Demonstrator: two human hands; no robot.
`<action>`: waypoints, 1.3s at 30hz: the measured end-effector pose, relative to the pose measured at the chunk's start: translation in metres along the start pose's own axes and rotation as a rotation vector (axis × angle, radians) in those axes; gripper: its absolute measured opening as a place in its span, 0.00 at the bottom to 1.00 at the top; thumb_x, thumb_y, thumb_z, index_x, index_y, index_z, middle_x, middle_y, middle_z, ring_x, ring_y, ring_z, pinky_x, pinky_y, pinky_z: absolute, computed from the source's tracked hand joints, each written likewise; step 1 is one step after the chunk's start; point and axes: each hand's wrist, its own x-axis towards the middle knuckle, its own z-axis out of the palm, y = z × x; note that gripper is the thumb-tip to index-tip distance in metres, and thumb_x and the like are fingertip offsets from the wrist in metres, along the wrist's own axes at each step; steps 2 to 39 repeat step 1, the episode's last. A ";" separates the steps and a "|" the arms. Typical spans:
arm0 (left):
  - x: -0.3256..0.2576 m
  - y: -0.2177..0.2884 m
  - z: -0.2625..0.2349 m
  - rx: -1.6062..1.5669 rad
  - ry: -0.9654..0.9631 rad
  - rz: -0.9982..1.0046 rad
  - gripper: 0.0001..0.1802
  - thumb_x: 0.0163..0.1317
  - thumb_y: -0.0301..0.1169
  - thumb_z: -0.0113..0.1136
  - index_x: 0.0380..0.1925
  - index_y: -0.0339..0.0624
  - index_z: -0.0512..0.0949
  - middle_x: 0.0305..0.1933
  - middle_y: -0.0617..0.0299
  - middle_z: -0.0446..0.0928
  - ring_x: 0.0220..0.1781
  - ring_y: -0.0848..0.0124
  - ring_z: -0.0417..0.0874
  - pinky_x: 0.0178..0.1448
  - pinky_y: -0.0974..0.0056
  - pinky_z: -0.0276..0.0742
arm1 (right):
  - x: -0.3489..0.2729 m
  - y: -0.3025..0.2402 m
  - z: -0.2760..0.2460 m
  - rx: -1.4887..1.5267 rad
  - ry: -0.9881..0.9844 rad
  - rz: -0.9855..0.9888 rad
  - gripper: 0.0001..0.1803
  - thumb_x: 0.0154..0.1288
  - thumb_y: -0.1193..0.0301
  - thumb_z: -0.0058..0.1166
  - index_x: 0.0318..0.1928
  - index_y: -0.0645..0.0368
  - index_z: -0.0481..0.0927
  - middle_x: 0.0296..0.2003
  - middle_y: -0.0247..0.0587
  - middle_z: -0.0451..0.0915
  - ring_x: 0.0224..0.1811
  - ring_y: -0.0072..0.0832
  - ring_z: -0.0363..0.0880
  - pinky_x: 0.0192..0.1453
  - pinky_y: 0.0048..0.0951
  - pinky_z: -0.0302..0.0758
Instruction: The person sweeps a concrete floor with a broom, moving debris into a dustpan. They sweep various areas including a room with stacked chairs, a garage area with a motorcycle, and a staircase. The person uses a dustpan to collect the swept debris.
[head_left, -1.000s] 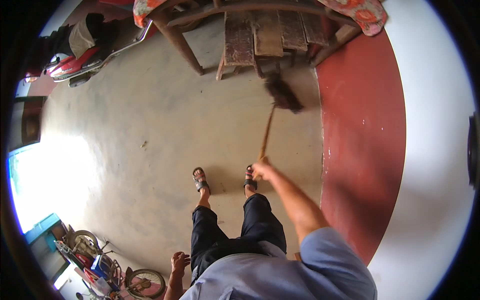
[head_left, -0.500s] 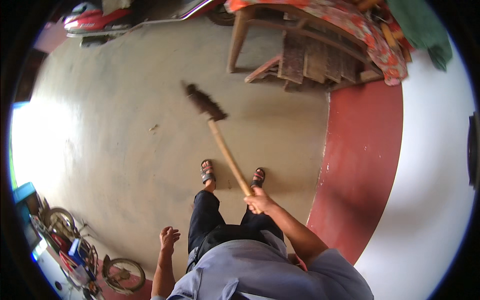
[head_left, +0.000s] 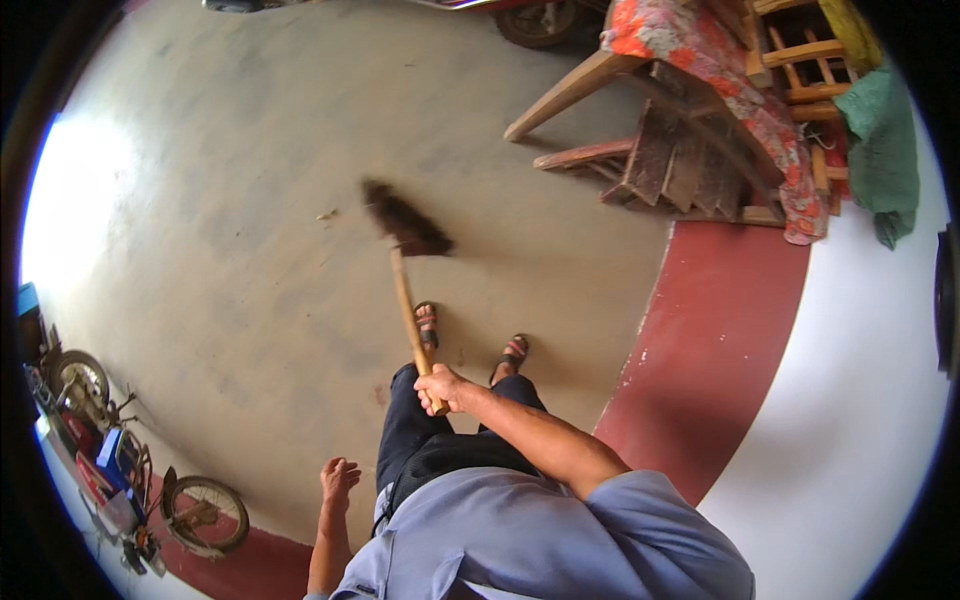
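My right hand (head_left: 440, 390) is wrapped round the upper end of a pale wooden handle in front of my waist. The handle belongs to a broom (head_left: 406, 310), whose dark brown head (head_left: 405, 220) is smeared by motion low over the concrete floor ahead of my feet. Out to the left of my hip, my left hand (head_left: 340, 478) hangs free, its fingers loosely bent and holding nothing. A small pale scrap (head_left: 327, 215) lies on the floor just left of the broom head.
At the far right stands a wooden table (head_left: 575, 95) under a flowered cloth (head_left: 690, 60), with a plank stool (head_left: 660, 160) beneath it. A green cloth (head_left: 880, 140) hangs beside wooden chairs (head_left: 810, 70). A motorbike (head_left: 115, 460) is at the left; a red-and-white wall (head_left: 720, 330) runs along the right.
My right hand has swung leftward with the broom, bringing the handle nearly upright in view. The whole view has turned, so the table and motorbike sit differently. My left hand stays at my side.
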 end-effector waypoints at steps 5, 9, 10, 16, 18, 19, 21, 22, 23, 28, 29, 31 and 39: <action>0.007 0.002 -0.002 -0.022 -0.010 0.021 0.17 0.56 0.34 0.46 0.43 0.36 0.64 0.34 0.51 0.74 0.28 0.63 0.77 0.31 0.64 0.74 | -0.002 -0.005 -0.004 -0.083 -0.042 0.000 0.09 0.50 0.76 0.47 0.32 0.60 0.62 0.14 0.41 0.67 0.12 0.30 0.69 0.12 0.32 0.69; 0.007 0.002 -0.002 -0.022 -0.010 0.021 0.17 0.56 0.34 0.46 0.43 0.36 0.64 0.34 0.51 0.74 0.28 0.63 0.77 0.31 0.64 0.74 | -0.002 -0.005 -0.004 -0.083 -0.042 0.000 0.09 0.50 0.76 0.47 0.32 0.60 0.62 0.14 0.41 0.67 0.12 0.30 0.69 0.12 0.32 0.69; 0.007 0.002 -0.002 -0.022 -0.010 0.021 0.17 0.56 0.34 0.46 0.43 0.36 0.64 0.34 0.51 0.74 0.28 0.63 0.77 0.31 0.64 0.74 | -0.002 -0.005 -0.004 -0.083 -0.042 0.000 0.09 0.50 0.76 0.47 0.32 0.60 0.62 0.14 0.41 0.67 0.12 0.30 0.69 0.12 0.32 0.69; 0.007 0.002 -0.002 -0.022 -0.010 0.021 0.17 0.56 0.34 0.46 0.43 0.36 0.64 0.34 0.51 0.74 0.28 0.63 0.77 0.31 0.64 0.74 | -0.002 -0.005 -0.004 -0.083 -0.042 0.000 0.09 0.50 0.76 0.47 0.32 0.60 0.62 0.14 0.41 0.67 0.12 0.30 0.69 0.12 0.32 0.69; 0.007 0.002 -0.002 -0.022 -0.010 0.021 0.17 0.56 0.34 0.46 0.43 0.36 0.64 0.34 0.51 0.74 0.28 0.63 0.77 0.31 0.64 0.74 | -0.002 -0.005 -0.004 -0.083 -0.042 0.000 0.09 0.50 0.76 0.47 0.32 0.60 0.62 0.14 0.41 0.67 0.12 0.30 0.69 0.12 0.32 0.69; 0.007 0.002 -0.002 -0.022 -0.010 0.021 0.17 0.56 0.34 0.46 0.43 0.36 0.64 0.34 0.51 0.74 0.28 0.63 0.77 0.31 0.64 0.74 | -0.002 -0.005 -0.004 -0.083 -0.042 0.000 0.09 0.50 0.76 0.47 0.32 0.60 0.62 0.14 0.41 0.67 0.12 0.30 0.69 0.12 0.32 0.69; 0.007 0.002 -0.002 -0.022 -0.010 0.021 0.17 0.56 0.34 0.46 0.43 0.36 0.64 0.34 0.51 0.74 0.28 0.63 0.77 0.31 0.64 0.74 | -0.002 -0.005 -0.004 -0.083 -0.042 0.000 0.09 0.50 0.76 0.47 0.32 0.60 0.62 0.14 0.41 0.67 0.12 0.30 0.69 0.12 0.32 0.69; 0.007 0.002 -0.002 -0.022 -0.010 0.021 0.17 0.56 0.34 0.46 0.43 0.36 0.64 0.34 0.51 0.74 0.28 0.63 0.77 0.31 0.64 0.74 | -0.002 -0.005 -0.004 -0.083 -0.042 0.000 0.09 0.50 0.76 0.47 0.32 0.60 0.62 0.14 0.41 0.67 0.12 0.30 0.69 0.12 0.32 0.69; 0.007 0.002 -0.002 -0.022 -0.010 0.021 0.17 0.56 0.34 0.46 0.43 0.36 0.64 0.34 0.51 0.74 0.28 0.63 0.77 0.31 0.64 0.74 | -0.002 -0.005 -0.004 -0.083 -0.042 0.000 0.09 0.50 0.76 0.47 0.32 0.60 0.62 0.14 0.41 0.67 0.12 0.30 0.69 0.12 0.32 0.69; 0.007 0.002 -0.002 -0.022 -0.010 0.021 0.17 0.56 0.34 0.46 0.43 0.36 0.64 0.34 0.51 0.74 0.28 0.63 0.77 0.31 0.64 0.74 | -0.002 -0.005 -0.004 -0.083 -0.042 0.000 0.09 0.50 0.76 0.47 0.32 0.60 0.62 0.14 0.41 0.67 0.12 0.30 0.69 0.12 0.32 0.69; 0.007 0.002 -0.002 -0.022 -0.010 0.021 0.17 0.56 0.34 0.46 0.43 0.36 0.64 0.34 0.51 0.74 0.28 0.63 0.77 0.31 0.64 0.74 | -0.002 -0.005 -0.004 -0.083 -0.042 0.000 0.09 0.50 0.76 0.47 0.32 0.60 0.62 0.14 0.41 0.67 0.12 0.30 0.69 0.12 0.32 0.69; 0.007 0.002 -0.002 -0.022 -0.010 0.021 0.17 0.56 0.34 0.46 0.43 0.36 0.64 0.34 0.51 0.74 0.28 0.63 0.77 0.31 0.64 0.74 | -0.002 -0.005 -0.004 -0.083 -0.042 0.000 0.09 0.50 0.76 0.47 0.32 0.60 0.62 0.14 0.41 0.67 0.12 0.30 0.69 0.12 0.32 0.69; 0.007 0.002 -0.002 -0.022 -0.010 0.021 0.17 0.56 0.34 0.46 0.43 0.36 0.64 0.34 0.51 0.74 0.28 0.63 0.77 0.31 0.64 0.74 | -0.002 -0.005 -0.004 -0.083 -0.042 0.000 0.09 0.50 0.76 0.47 0.32 0.60 0.62 0.14 0.41 0.67 0.12 0.30 0.69 0.12 0.32 0.69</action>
